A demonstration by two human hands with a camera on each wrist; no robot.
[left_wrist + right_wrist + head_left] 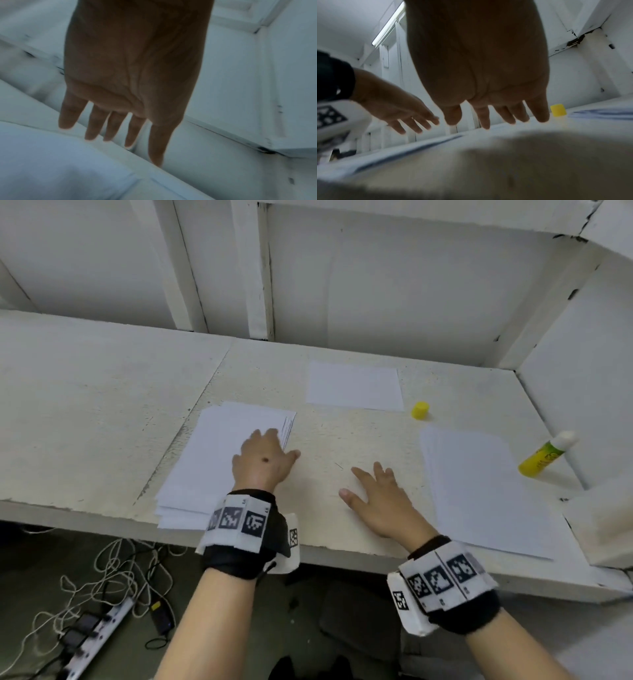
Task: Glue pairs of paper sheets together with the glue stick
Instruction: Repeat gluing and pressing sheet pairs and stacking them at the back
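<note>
- My left hand [262, 463] lies over the near right part of the thick stack of white paper sheets [219, 460] at the left of the worn white desk [102, 392]. Its fingers are stretched out and relaxed, curled round nothing; whether the tips actually press the top sheet I cannot tell.
- My right hand [376, 498] is spread flat and empty over the bare middle of the desk, between that stack and the second, thinner pile of white sheets [479, 491] on the right.
- The relation that matters is that the yellow glue stick with its white tip exposed [544, 455] lies at the far right edge, beyond the right-hand pile and well apart from both hands. My right hand is clearly the nearer one. The stick's long axis runs diagonally, white tip pointing away and to the right, yellow base toward me.
- Its small yellow cap [420, 409] stands by itself on the desk, just beside the right corner of a single white sheet [354, 385] lying further back, so the stick is already open.
- I judge the next step to be drawing a sheet from the left stack — the left hand is placed for it.
- Writing: the stick carries a green label band, too blurred to read, and the black-and-white square markers on my wrist bands [239, 520] hold no legible words.
</note>
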